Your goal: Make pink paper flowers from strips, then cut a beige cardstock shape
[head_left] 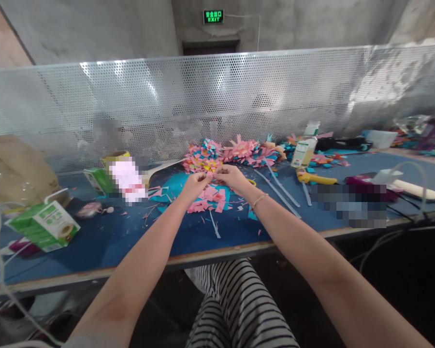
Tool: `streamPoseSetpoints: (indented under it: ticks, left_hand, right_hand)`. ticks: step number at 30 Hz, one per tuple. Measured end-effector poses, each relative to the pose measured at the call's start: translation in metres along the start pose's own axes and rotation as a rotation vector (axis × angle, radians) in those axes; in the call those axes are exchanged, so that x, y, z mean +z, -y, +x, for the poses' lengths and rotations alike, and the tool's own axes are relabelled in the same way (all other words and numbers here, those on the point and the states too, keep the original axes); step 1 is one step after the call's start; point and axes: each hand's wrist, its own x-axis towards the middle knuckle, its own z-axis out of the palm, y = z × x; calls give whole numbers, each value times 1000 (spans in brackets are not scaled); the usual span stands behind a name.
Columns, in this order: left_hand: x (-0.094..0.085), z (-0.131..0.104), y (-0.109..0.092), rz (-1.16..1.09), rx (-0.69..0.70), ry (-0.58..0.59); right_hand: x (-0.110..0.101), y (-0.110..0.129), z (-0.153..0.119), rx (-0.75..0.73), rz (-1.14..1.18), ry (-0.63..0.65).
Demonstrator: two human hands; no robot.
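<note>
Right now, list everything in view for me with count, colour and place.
Exit sign: one, green, high centre.
Table: one, blue, across the middle.
Perforated panel: one, silver, behind the table.
Frilled clusters: several, pink and blue, centre back.
Cut scraps: many, pink, centre.
Sheet: at least one, turquoise, under scraps.
Sticks: at least three, translucent, centre right.
Glue gun: one, yellow, right.
Bottle: one, clear, behind the glue gun.
Carton: one, green and white, front left.
Bag: one, tan, far left.
Small clutter: uncounted, mixed colours, both sides.
Striped trousers: one pair, black and grey, below.
Left hand: one, bare, centre.
Right hand: one, bare, beside the left.
</note>
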Motion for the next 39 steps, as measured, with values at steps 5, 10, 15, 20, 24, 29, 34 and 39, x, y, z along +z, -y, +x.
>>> streamPoseSetpoints:
  ticks: [5,10,15,20,24,29,34,39]
  left_hand:
    - [-2,-2,-3,176,109,23]
    - [-2,-1,-2,234,118,86]
    - [-2,-1,1,236,79,140]
    - [-1,1,4,161,0,136]
    - [0,1,-1,-113,-256,58]
    - [-4,-2,-15,-626,-583,117]
    - [-4,-3,-17,-728,-501,29]
    - [-2,-4,-13,-697,-386,-35]
  right_hand:
    - [0,2,-1,34,-4,18]
    - [-1,2,0,-101,-136,69]
    - [-3,5,0,-240,-334,68]
    - [-5,7,-1,-292,-498,65]
    - [-5,8,-2,-410,-557,-30]
    - [-6,7,-2,-666,-576,-24]
    - [-5,0,0,-717,-590,-31]
    - [-5,-4,2,-680,-600,-26]
